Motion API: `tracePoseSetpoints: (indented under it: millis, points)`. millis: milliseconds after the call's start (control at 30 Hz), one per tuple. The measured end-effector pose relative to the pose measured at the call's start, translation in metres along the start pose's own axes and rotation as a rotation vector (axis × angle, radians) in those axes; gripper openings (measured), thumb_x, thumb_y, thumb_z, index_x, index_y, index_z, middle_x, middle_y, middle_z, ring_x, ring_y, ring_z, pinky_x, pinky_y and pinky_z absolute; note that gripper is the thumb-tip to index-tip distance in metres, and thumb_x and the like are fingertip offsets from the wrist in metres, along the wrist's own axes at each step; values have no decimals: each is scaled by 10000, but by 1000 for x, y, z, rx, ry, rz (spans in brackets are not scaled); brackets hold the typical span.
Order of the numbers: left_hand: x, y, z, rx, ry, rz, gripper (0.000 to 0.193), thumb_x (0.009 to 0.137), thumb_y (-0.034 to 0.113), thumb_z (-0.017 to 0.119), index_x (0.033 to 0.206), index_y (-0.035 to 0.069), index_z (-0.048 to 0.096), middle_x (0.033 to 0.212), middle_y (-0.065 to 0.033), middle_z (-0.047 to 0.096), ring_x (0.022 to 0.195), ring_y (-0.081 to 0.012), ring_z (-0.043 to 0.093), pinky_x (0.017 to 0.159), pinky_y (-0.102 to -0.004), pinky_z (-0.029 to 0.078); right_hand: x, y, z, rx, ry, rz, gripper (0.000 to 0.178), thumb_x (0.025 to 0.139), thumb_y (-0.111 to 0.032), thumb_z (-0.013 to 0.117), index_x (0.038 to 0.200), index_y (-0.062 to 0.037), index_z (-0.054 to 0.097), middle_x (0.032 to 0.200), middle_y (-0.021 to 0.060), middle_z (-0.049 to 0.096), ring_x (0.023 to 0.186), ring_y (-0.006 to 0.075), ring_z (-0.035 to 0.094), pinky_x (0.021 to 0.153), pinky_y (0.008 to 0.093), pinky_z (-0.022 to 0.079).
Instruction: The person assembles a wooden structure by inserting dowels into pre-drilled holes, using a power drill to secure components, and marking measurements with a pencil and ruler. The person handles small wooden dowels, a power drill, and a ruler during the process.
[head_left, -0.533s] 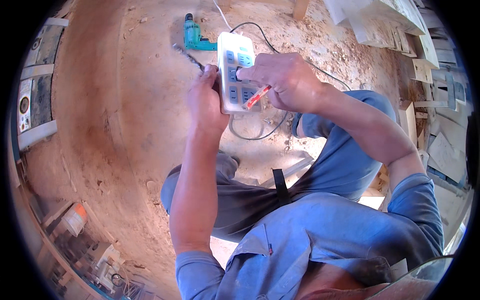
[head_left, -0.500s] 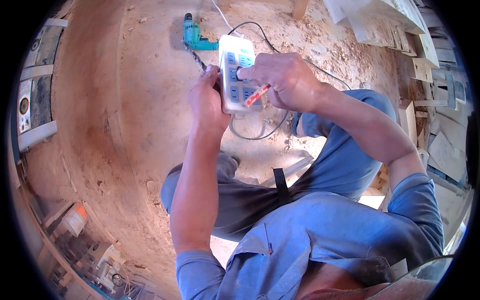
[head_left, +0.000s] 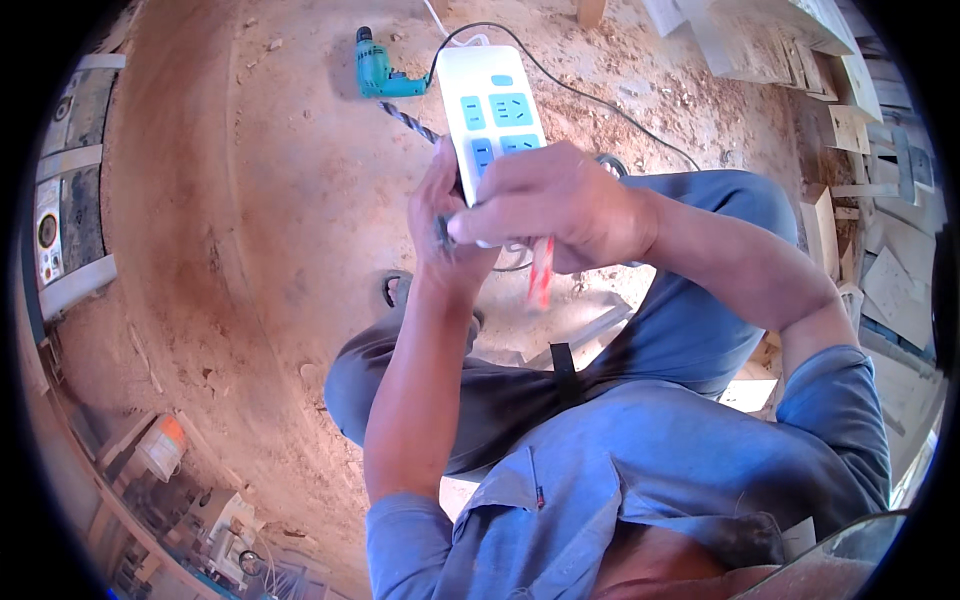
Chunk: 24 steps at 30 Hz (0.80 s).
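Note:
A white power strip (head_left: 492, 70) with blue sockets is held up in front of me, tilted. My left hand (head_left: 447, 225) is closed around its lower left side. A dark spiral drill bit (head_left: 408, 122) juts up from that same hand. My right hand (head_left: 565, 205) covers the strip's lower end, fingers bent and fingertips touching the left hand. Below its palm sticks out a slim red-and-white striped stick (head_left: 541, 272), slightly blurred. Something small and dark by the fingertips is mostly hidden. Beyond the strip, a teal power drill (head_left: 385, 72) lies on the ground.
A black cord (head_left: 600, 110) curves across the dusty ground (head_left: 270, 200), and a white cable (head_left: 437, 20) leads off from the strip. Light boards (head_left: 815, 60) are piled at the right. A white and orange bucket (head_left: 162, 447) is at the lower left.
My right hand has moved from the middle sockets to the strip's lower end, against my left hand. Both hands have shifted nearer and slightly right; the striped stick now points downward.

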<state>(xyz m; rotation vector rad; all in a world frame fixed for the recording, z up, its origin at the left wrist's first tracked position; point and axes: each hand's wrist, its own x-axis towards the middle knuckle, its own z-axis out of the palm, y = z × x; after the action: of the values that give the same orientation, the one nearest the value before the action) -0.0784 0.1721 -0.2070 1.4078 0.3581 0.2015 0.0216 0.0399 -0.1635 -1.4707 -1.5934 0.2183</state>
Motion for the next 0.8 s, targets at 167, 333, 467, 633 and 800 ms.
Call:
tracePoseSetpoints:
  millis: [167,333,467,633,800]
  points:
    - [17,-4,-12,-1076,105,-241,341,1077,230,327,1315,47,488,1279,-230,603,1142,-336,622,973,-483,505,9,-2,-26,156,250,334,222,890,29,655,1085,-57,719,961,96,712,884,188,705,752,300,549]
    - [14,19,-18,-998,47,-257,128,1028,153,447,1083,59,514,1203,-268,638,1071,-391,650,946,-502,522,-11,9,7,42,5,453,377,755,99,553,1036,-86,723,948,123,721,889,296,708,788,379,566]
    - [23,20,-48,-692,471,-170,154,1038,179,464,1061,66,567,1207,-242,659,1084,-367,654,930,-505,519,-8,17,-2,-74,26,490,293,821,32,591,1054,-98,714,906,130,703,837,304,690,762,388,549]
    - [13,47,-95,-491,746,45,92,1003,71,498,1064,31,554,1042,-200,672,939,-276,653,887,-409,483,-9,23,-7,-138,-76,730,228,879,-86,675,1107,-98,690,927,128,702,819,282,681,752,385,535]
    - [-16,74,-132,-545,804,143,98,999,62,503,1073,26,556,828,-89,579,686,-187,505,731,-362,419,-16,42,9,-144,-158,829,268,817,-137,740,1077,-95,688,898,135,708,784,292,676,735,399,530]
